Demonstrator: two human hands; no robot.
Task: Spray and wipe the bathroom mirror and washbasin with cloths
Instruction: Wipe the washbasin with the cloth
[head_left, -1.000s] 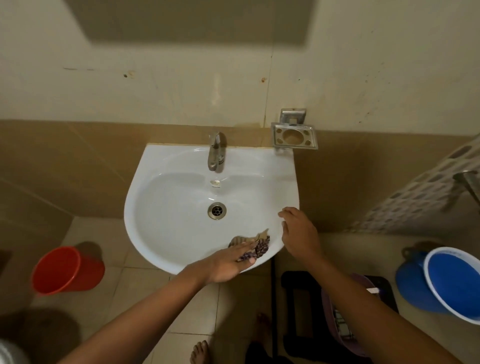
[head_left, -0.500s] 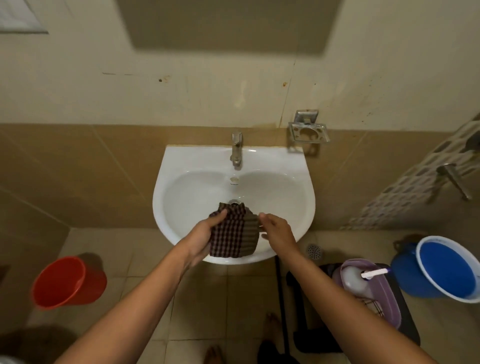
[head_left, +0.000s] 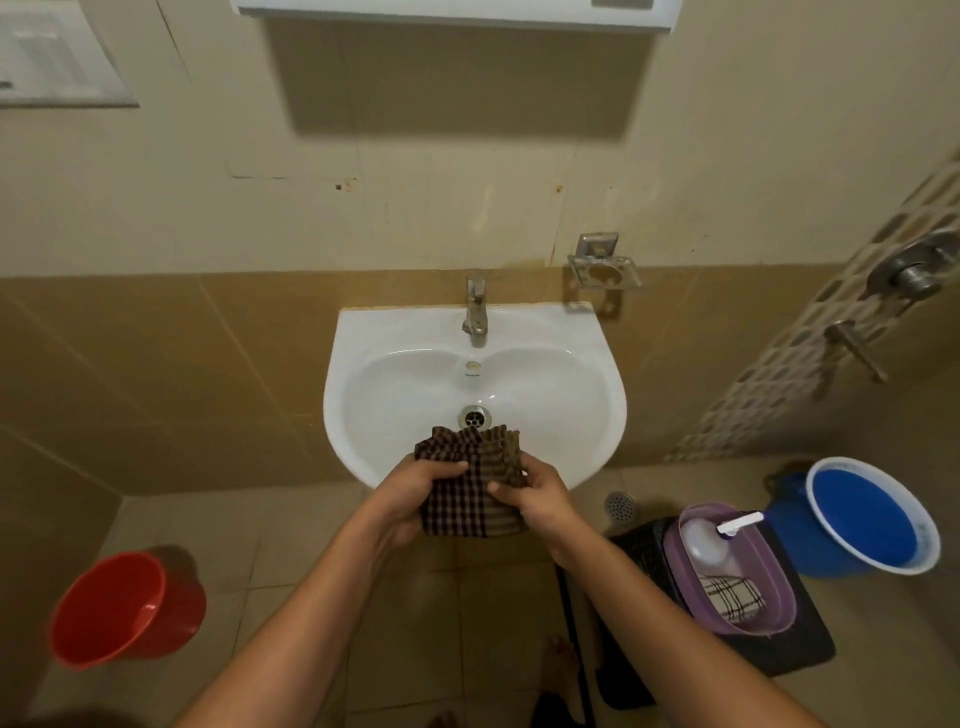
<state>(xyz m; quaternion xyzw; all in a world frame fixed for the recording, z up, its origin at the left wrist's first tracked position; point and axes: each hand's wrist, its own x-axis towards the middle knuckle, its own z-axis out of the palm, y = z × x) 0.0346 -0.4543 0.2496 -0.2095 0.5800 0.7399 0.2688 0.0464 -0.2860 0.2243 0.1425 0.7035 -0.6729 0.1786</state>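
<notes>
over washbasin (head_left: 582, 364) front rim, left hand (head_left: 415, 499) and right hand (head_left: 540, 499) gripping checked cloth (head_left: 467, 493)

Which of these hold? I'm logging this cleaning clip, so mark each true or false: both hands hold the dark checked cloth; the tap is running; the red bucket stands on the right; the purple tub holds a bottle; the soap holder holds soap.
1. Both the left hand and right hand grip the dark checked cloth. True.
2. The metal tap runs into the white washbasin. False: no water shows.
3. The red plastic bucket stands on the right. False: on the left.
4. The purple tub holds a white bottle. True.
5. The metal soap holder holds soap. False: it is empty.
</notes>
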